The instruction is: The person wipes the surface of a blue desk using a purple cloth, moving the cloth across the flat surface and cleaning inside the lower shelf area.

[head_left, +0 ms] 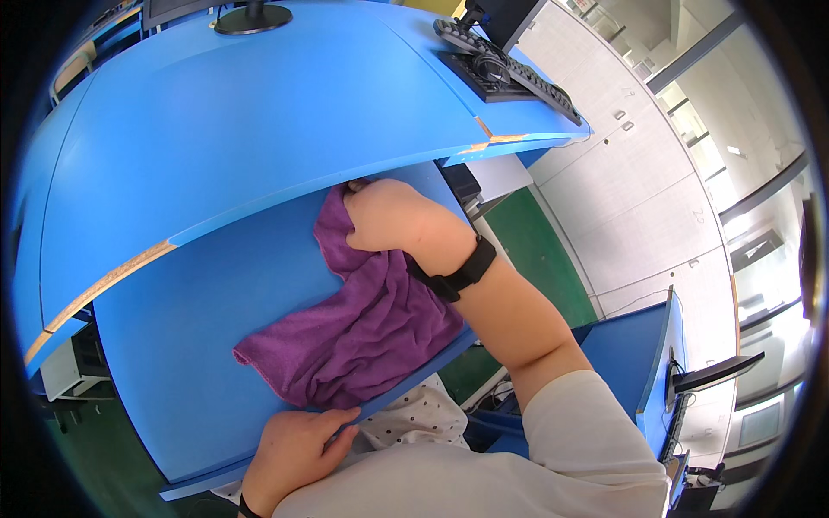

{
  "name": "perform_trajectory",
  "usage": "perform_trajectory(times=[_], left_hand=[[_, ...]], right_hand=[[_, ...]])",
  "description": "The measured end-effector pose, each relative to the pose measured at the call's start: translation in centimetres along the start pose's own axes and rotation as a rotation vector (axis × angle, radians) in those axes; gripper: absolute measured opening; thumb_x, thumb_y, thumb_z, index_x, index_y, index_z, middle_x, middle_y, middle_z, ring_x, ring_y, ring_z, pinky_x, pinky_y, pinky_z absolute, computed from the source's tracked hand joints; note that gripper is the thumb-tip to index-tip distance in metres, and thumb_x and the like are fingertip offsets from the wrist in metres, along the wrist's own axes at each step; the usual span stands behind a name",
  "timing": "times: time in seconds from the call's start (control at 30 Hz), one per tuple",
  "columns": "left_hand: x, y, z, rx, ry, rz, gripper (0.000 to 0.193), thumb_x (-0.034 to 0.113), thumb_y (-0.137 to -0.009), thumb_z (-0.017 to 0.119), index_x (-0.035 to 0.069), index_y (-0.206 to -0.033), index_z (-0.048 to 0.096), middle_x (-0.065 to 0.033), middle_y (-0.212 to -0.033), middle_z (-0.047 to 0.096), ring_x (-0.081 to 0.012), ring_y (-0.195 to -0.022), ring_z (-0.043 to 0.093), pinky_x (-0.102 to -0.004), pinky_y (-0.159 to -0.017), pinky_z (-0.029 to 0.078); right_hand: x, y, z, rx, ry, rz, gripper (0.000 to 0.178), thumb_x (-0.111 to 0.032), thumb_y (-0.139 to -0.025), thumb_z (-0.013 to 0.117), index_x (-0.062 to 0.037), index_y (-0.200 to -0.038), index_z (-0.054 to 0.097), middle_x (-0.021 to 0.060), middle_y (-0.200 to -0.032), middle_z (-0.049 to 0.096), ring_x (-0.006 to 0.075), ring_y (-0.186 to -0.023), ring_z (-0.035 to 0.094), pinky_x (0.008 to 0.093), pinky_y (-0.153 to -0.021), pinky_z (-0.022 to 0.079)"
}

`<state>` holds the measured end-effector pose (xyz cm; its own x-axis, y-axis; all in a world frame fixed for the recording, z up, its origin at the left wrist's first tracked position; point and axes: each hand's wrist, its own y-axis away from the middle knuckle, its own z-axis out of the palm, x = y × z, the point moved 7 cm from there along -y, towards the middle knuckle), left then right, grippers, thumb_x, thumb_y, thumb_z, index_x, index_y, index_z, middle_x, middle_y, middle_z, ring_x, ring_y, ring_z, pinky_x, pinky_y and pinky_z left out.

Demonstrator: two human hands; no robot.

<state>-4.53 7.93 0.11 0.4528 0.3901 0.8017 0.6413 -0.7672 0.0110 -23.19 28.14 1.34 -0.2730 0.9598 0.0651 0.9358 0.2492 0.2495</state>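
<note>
A purple cloth [371, 332] lies crumpled across a blue pull-out shelf [199, 345] under the desktop. My right hand [389, 216] is closed on the far end of the cloth, at the back of the shelf beneath the desk edge; its fingertips are partly hidden. Folds of the cloth trail from it toward the shelf's front edge. My left hand [298, 453] rests at that front edge, near the cloth's closest corner, with thumb and index finger apart and nothing seen between them. A black band circles my right wrist.
Above the shelf is the blue desktop [233, 104], its edging chipped to bare board. A black keyboard [535, 82] and headphones [490, 69] sit at its far right, a monitor stand [252, 19] at the back. White cabinets [604, 164] line the right; another monitor [721, 373] stands there.
</note>
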Motion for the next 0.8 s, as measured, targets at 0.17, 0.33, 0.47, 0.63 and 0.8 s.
perform_trajectory(times=[0.17,0.33,0.47,0.63,0.8], left_hand=[[-0.2,0.1,0.2,0.012,-0.003,0.019,0.022,0.023,-0.087,0.066,0.009,-0.103,0.070,-0.0090,-0.060,0.060,-0.0290,-0.056,0.061,-0.0405,-0.051,0.044],[-0.2,0.1,0.2,0.022,-0.016,0.044,0.022,0.023,-0.087,0.066,0.010,-0.103,0.069,-0.0092,-0.060,0.060,-0.0295,-0.057,0.061,-0.0411,-0.051,0.044],[-0.2,0.0,0.2,0.008,0.007,0.036,0.022,0.024,-0.087,0.066,0.010,-0.103,0.069,-0.0092,-0.060,0.060,-0.0296,-0.057,0.061,-0.0414,-0.051,0.044],[-0.4,0.1,0.4,0.003,0.002,0.021,0.022,0.024,-0.087,0.066,0.010,-0.104,0.069,-0.0092,-0.058,0.059,-0.0298,-0.055,0.060,-0.0418,-0.050,0.043],[-0.1,0.0,0.3,0.022,-0.006,0.049,0.022,0.023,-0.086,0.067,0.009,-0.103,0.069,-0.0091,-0.058,0.058,-0.0299,-0.055,0.059,-0.0419,-0.050,0.043]], right_hand=[[-0.7,0.1,1.5,0.151,0.077,-0.001,0.062,-0.027,-0.073,0.065,0.0125,-0.119,0.054,0.0320,-0.128,0.055,0.0374,-0.100,0.064,0.0430,-0.085,0.053],[-1.8,0.4,2.0,0.298,0.184,0.092,0.061,-0.029,-0.073,0.065,0.0114,-0.118,0.055,0.0345,-0.132,0.051,0.0376,-0.104,0.063,0.0399,-0.086,0.053],[-1.5,0.1,2.2,0.252,0.243,0.118,0.060,-0.029,-0.073,0.065,0.0106,-0.118,0.055,0.0340,-0.131,0.053,0.0360,-0.103,0.063,0.0386,-0.084,0.053],[-1.1,0.3,1.2,0.204,0.135,-0.010,0.061,-0.027,-0.072,0.067,0.0110,-0.117,0.054,0.0312,-0.124,0.058,0.0375,-0.101,0.063,0.0410,-0.084,0.053],[0.1,0.2,0.2,0.058,0.029,-0.027,0.066,-0.030,-0.073,0.066,0.0088,-0.124,0.052,0.0269,-0.129,0.056,0.0375,-0.109,0.060,0.0415,-0.092,0.050]])
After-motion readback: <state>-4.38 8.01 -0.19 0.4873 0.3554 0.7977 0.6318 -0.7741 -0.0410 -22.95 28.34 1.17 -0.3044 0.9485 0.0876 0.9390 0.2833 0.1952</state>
